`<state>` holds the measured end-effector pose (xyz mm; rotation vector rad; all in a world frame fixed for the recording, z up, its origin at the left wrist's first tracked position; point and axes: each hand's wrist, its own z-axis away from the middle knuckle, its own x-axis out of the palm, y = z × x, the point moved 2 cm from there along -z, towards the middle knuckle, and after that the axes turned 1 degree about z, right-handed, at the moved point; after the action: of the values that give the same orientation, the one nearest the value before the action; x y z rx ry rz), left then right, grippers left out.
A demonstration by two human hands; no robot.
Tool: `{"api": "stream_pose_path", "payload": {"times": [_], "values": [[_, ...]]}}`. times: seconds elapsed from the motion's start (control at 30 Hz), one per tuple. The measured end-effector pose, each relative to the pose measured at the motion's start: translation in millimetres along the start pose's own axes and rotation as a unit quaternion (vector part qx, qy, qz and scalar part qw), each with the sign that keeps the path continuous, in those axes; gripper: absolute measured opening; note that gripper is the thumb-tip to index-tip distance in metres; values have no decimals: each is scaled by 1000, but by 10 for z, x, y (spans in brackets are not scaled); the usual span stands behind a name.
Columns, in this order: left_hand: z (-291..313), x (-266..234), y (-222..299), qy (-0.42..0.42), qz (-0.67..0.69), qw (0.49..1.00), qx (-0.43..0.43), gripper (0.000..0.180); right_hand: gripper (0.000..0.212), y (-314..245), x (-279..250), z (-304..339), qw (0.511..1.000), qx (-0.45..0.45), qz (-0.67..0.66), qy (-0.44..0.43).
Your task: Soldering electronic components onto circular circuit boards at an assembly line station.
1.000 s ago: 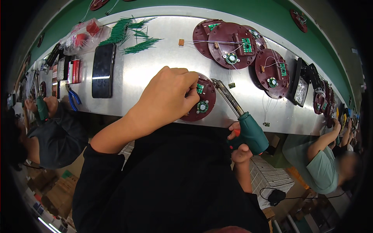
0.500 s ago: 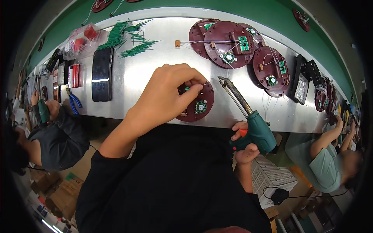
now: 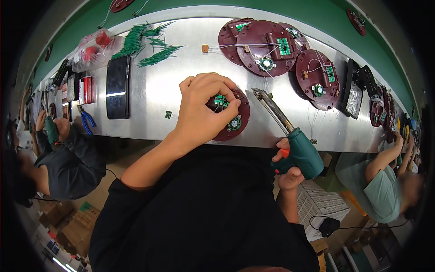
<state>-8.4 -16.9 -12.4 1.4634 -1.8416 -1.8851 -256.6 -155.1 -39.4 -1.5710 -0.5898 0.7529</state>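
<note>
My left hand (image 3: pixel 205 106) hovers over a maroon round plate (image 3: pixel 244 119) near the table's front edge. Its thumb and index finger pinch together by the plate's upper right; anything between them is too small to make out. Under the fingers, the plate carries a green circuit board (image 3: pixel 220 101) and a small round green-rimmed part (image 3: pixel 234 123). My right hand (image 3: pixel 290 174) grips a green soldering gun (image 3: pixel 302 154) by its handle, a finger at the red trigger. The gun's metal tip points up and left, apart from the plate. Left of my wrist lies a small green board (image 3: pixel 168 114).
More maroon plates (image 3: pixel 253 36) with wires overlap at the back right, beside a black tray (image 3: pixel 351 102). Green wires (image 3: pixel 136 40), a phone (image 3: pixel 118 88), blue-handled pliers (image 3: pixel 86 120) and a plastic bag (image 3: pixel 93 50) lie left. People sit on both sides.
My left hand has shifted slightly right and its wrist has moved, showing more of the plate's circuit board and the small board on the table. The soldering gun has barely moved.
</note>
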Motion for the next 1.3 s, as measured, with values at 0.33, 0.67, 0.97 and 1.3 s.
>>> {"api": "stream_pose_path", "payload": {"times": [0.33,0.67,0.97,1.3], "values": [[-3,28,-31,12,7,1000,-9,14,79,77,28,-68,998,-43,-49,-9],[-26,45,-14,15,4,1000,-17,17,72,96,46,-67,999,-42,-12,4],[-19,60,1,13,-1,1000,-28,19,69,146,7,-44,997,-68,31,-4],[-72,34,-8,-4,-13,999,-32,19,83,140,26,-95,998,-56,-22,-7]]}}
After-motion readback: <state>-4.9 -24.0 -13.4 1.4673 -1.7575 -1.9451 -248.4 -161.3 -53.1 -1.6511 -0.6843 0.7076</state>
